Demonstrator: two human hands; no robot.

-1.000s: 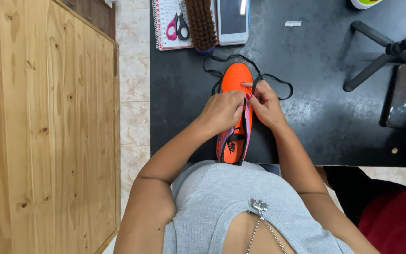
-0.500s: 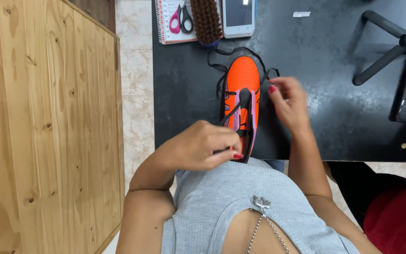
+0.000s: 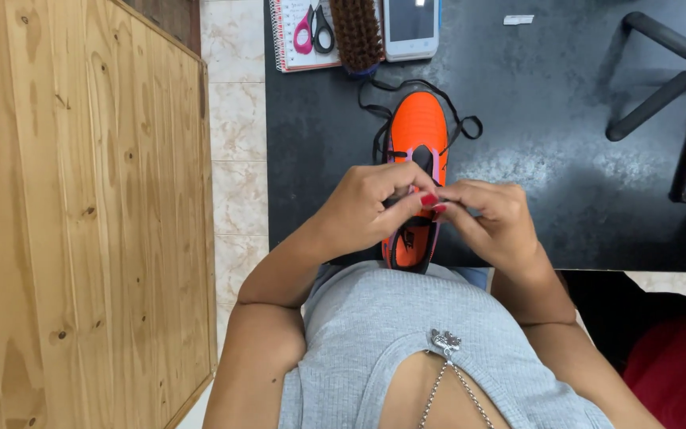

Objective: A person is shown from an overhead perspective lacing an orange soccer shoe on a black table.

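Shoe [image 3: 416, 127] lies under both hands' pinched grip.

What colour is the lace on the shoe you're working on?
Black. The lace loops around the toe of the orange shoe, clearest in the head view.

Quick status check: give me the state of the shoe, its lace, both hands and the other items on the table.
Orange shoe: lying on the black table, partly laced.
Black lace: loose, ends trailing beside the toe.
Left hand: fingers pinched over the shoe.
Right hand: fingertips meeting the left's.
Scissors: closed, on the notebook.
Brush: lying flat.
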